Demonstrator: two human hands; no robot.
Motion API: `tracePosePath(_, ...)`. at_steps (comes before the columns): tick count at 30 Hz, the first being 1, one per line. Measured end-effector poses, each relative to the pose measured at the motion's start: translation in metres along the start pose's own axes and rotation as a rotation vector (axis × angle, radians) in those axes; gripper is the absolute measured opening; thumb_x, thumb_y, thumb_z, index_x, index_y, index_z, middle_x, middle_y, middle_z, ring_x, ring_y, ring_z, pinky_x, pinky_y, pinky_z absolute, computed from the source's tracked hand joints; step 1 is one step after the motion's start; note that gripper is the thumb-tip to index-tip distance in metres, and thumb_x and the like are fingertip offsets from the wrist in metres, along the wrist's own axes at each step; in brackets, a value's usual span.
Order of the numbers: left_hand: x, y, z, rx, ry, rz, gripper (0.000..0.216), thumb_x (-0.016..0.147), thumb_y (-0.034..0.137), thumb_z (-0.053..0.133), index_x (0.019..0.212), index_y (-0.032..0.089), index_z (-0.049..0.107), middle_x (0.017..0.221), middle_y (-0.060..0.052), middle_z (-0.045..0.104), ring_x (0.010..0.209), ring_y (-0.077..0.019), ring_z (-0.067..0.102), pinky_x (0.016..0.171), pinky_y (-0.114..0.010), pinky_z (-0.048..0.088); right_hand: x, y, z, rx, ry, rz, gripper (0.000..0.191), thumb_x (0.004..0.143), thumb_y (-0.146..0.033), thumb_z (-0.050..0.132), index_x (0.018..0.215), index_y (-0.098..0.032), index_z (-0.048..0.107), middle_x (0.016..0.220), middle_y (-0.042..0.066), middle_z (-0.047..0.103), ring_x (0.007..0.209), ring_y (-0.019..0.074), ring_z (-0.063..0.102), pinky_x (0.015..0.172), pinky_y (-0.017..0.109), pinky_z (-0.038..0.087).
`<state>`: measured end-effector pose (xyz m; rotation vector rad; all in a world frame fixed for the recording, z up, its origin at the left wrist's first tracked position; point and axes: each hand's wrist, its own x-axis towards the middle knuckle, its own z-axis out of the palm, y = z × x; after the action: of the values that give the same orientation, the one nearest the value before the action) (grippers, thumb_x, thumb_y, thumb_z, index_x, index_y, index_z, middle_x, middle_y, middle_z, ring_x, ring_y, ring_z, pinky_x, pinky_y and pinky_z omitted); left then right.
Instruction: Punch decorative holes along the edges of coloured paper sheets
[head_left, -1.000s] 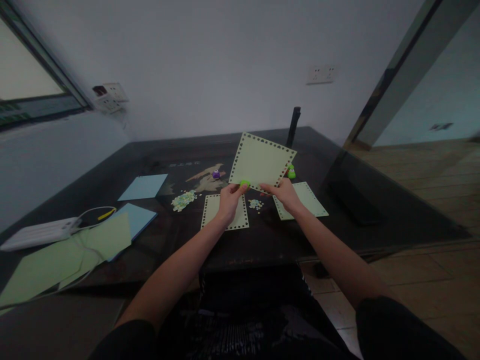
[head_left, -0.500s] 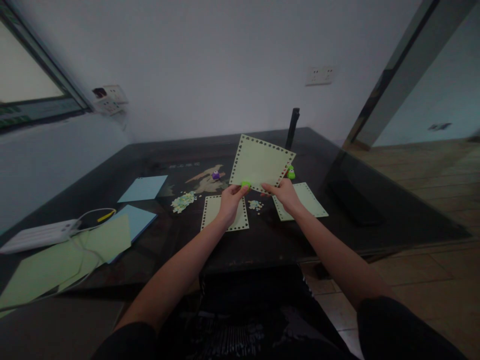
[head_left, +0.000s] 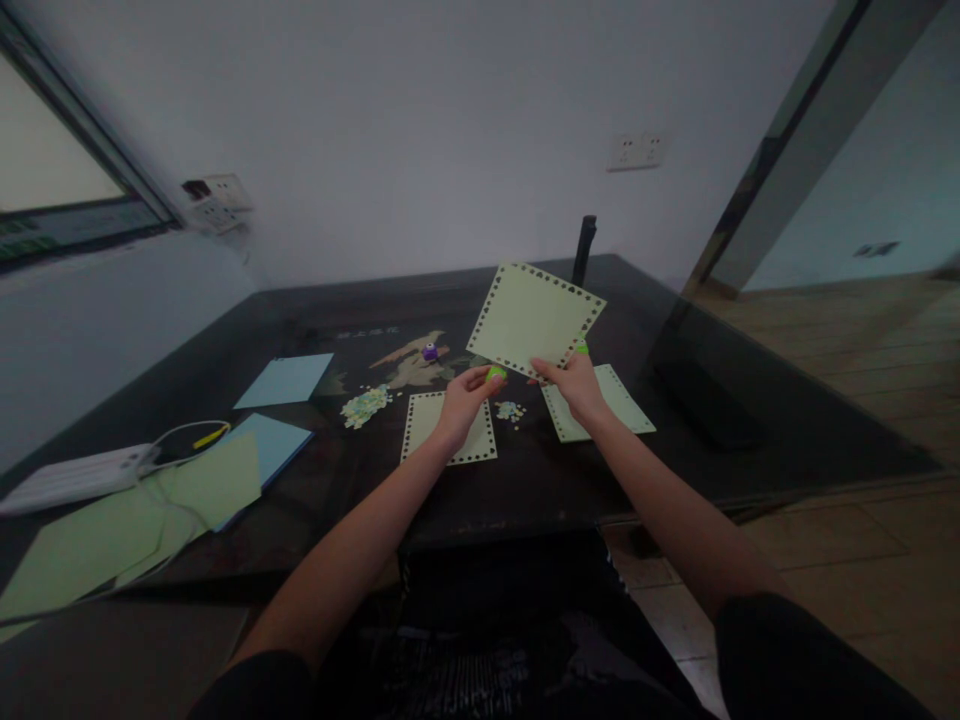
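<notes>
In the head view, the pale-green bordered sheet (head_left: 534, 318) is held up above the dark table (head_left: 517, 500), its face tipped toward the wearer and its edges slanted. The right hand (head_left: 579, 387) grips it near the lower right, thumb laid over the front. The left hand (head_left: 459, 402) pinches a lime-green craft punch (head_left: 496, 373) just below the sheet's lower edge, left of the right thumb; whether punch and paper touch, I cannot tell. That lower edge runs from upper left down toward the right hand, so the punch sits between the two hands, and the left is nearer the sheet's left corner. Which side is longer is unclear. A small confetti pile (head_left: 511, 411) lies below, between the forearms.
</notes>
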<state>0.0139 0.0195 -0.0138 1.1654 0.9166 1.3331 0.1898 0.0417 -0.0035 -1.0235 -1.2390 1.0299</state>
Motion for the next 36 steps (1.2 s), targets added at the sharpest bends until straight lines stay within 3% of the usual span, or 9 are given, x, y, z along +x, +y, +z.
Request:
tracePosePath(7,0.0,-0.004,-0.003,0.446,-0.081,0.149,0.029,0.066,0.027,0.071,0.094,0.018,0.069,0.09,-0.008,0.068,0.078,-0.0192,0.061,0.075,-0.034,0.048,0.004,-0.002,-0.006,-0.048,0.054,0.017,0.037,0.06,-0.04,0.072,0.084,-0.012,0.066,0.08,0.011,0.071,0.057,0.0205,0.064,0.054,0.033,0.052)
tracePosePath(11,-0.001,-0.011,-0.004,0.588,-0.158,0.232,0.033,0.068,0.02,0.066,0.1,0.02,0.068,0.1,-0.009,0.066,0.083,-0.0209,0.059,0.073,-0.033,0.048,0.005,0.0,-0.006,-0.021,0.03,-0.005,0.034,0.061,-0.038,0.072,0.082,-0.013,0.065,0.081,0.01,0.071,0.058,0.0199,0.064,0.056,0.033,0.052)
tracePosePath(16,-0.002,-0.011,-0.008,0.806,-0.294,0.373,0.048,0.065,0.007,0.058,0.112,0.019,0.062,0.105,-0.01,0.064,0.093,-0.0224,0.058,0.086,-0.037,0.046,0.005,0.0,-0.006,-0.029,0.019,-0.008,0.035,0.062,-0.038,0.072,0.084,-0.011,0.065,0.079,0.011,0.071,0.055,0.0184,0.063,0.054,0.031,0.051)
tracePosePath(21,-0.003,-0.004,-0.009,0.979,-0.406,0.418,0.063,0.065,0.0,0.05,0.125,0.018,0.049,0.115,-0.008,0.062,0.102,-0.0204,0.054,0.094,-0.039,0.042,0.002,-0.005,-0.005,-0.004,0.038,-0.003,0.034,0.061,-0.035,0.072,0.084,-0.011,0.066,0.079,0.01,0.071,0.055,0.0162,0.061,0.054,0.028,0.05)
tracePosePath(28,-0.002,-0.003,-0.011,0.982,-0.433,0.417,0.07,0.062,-0.005,0.044,0.129,0.018,0.045,0.123,-0.008,0.058,0.108,-0.019,0.054,0.096,-0.039,0.043,0.002,-0.007,-0.004,-0.033,0.043,0.006,0.033,0.062,-0.035,0.072,0.084,-0.011,0.066,0.076,0.01,0.071,0.051,0.0149,0.059,0.051,0.027,0.048)
tracePosePath(36,0.0,-0.009,-0.012,0.779,-0.294,0.348,0.045,0.069,0.005,0.055,0.113,0.015,0.057,0.116,-0.011,0.06,0.104,-0.0189,0.057,0.084,-0.033,0.052,0.004,-0.002,-0.006,-0.054,0.036,-0.013,0.035,0.063,-0.038,0.071,0.085,-0.011,0.066,0.076,0.011,0.07,0.052,0.0166,0.061,0.05,0.028,0.047)
